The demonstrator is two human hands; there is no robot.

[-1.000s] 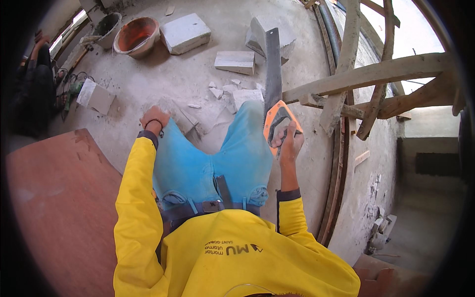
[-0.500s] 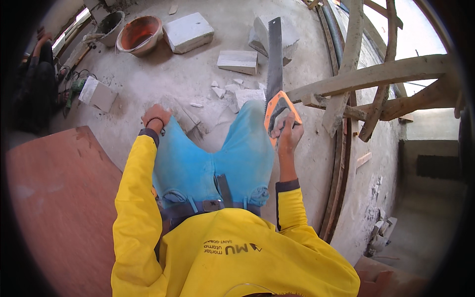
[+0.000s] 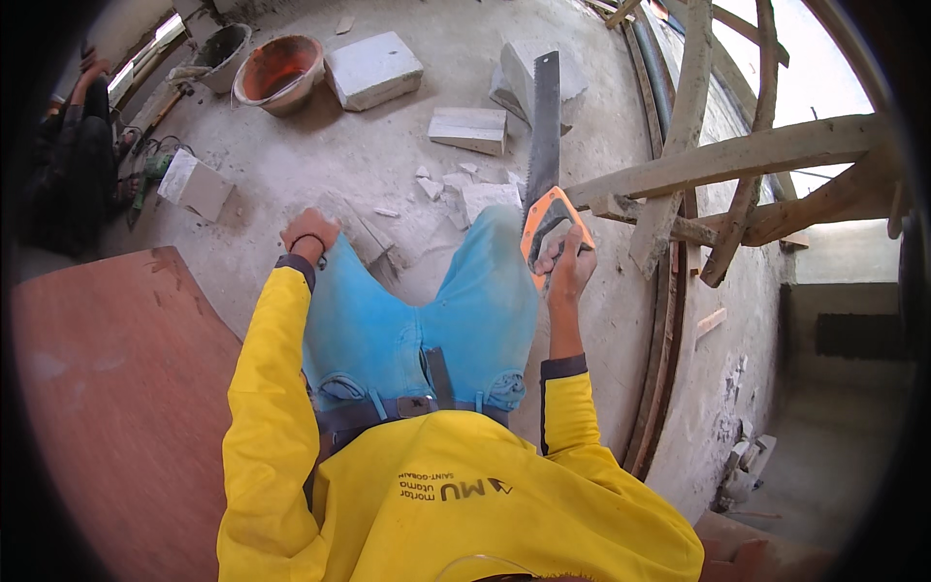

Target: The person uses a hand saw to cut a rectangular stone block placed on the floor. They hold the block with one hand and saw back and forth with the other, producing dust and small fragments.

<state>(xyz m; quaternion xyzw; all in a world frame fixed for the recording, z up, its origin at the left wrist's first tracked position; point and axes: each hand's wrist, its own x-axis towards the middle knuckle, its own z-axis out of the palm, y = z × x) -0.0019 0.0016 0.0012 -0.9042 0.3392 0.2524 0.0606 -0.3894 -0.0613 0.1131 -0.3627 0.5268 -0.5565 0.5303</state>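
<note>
In my right hand (image 3: 567, 260) is a handsaw, its orange and black handle (image 3: 535, 233) wrapped by my fingers. The toothed grey blade (image 3: 546, 126) points away from me, beside my right knee, its teeth toward the left. My left hand (image 3: 308, 235), with a dark band at the wrist, rests at my left knee; its fingers are mostly hidden. Just beyond that knee lies a pale, dusty block (image 3: 354, 228), partly covered by my leg. Broken white pieces (image 3: 490, 199) lie on the floor between my knees and farther off.
Several pale blocks (image 3: 373, 70) stand farther off, near an orange-lined bucket (image 3: 279, 76) and a dark bucket (image 3: 221, 56). A green power tool (image 3: 150, 175) lies left, near another person (image 3: 73, 175). Wooden beams (image 3: 737, 160) cross at right; a reddish board (image 3: 126, 359) is at left.
The saw has shifted slightly, its blade tip now a little nearer to me and to the right. My left hand stays at the knee.
</note>
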